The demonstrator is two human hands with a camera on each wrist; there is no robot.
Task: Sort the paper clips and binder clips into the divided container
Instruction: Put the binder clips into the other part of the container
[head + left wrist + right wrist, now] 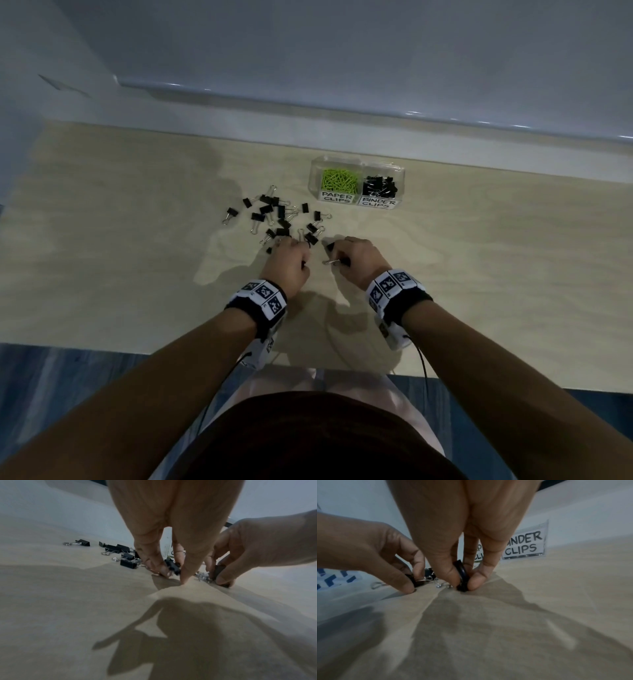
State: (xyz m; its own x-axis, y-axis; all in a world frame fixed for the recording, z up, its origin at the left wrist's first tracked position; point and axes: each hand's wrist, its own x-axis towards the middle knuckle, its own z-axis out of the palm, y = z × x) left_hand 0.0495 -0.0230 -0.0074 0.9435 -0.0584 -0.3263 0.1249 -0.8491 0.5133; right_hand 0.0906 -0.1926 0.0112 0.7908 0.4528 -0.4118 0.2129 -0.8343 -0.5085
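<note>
— What are the hands doing?

— The left hand is pinching a black binder clip at the near edge of the scattered pile; the right hand is pinching another binder clip just beside it, fingertips touching the wooden table.

— And the divided container?

— It is sitting farther back and to the right, with green paper clips lying in its left compartment and black binder clips in its right (handwritten labels are fronting each side).
</note>
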